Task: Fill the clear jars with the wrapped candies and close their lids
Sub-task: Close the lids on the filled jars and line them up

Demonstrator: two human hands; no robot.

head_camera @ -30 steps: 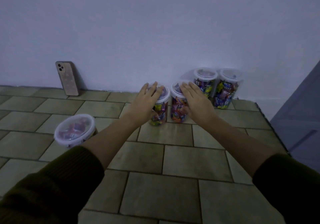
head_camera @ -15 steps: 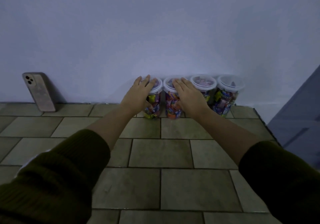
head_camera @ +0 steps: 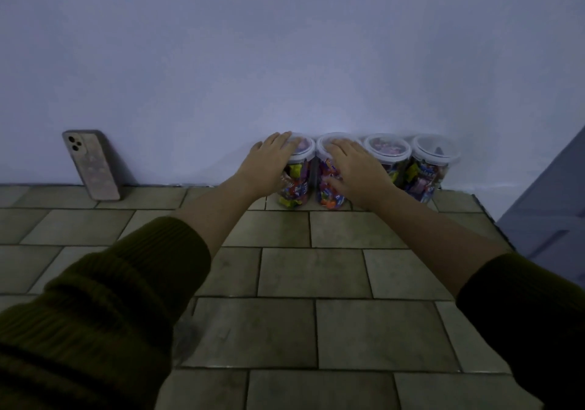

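At the left of the frame, propped against the wall [head_camera: 285, 61]: a phone [head_camera: 91, 164], well apart from the work. Right of it, at centre: left hand [head_camera: 270, 164] laid over the lid [head_camera: 304, 150] of the first jar [head_camera: 296, 188], fingers straight and close together, thumb down the near side; pressing rather than clamping. Just beside, touching or nearly so: second jar [head_camera: 329, 196] under the right hand [head_camera: 354, 169], same flat-fingered lie. Further right, third jar [head_camera: 387, 153] and fourth jar [head_camera: 433, 156], both lidded, all four packed with wrapped candies [head_camera: 418, 184] and standing in one row against the wall on the tiled surface [head_camera: 313, 273]. Looks like the closing step: either pushing these two lids home or nudging the pair into line; cannot tell which. Next calls for lifting both palms straight up without dragging or tipping the jars, then checking each rim for a fully seated lid.
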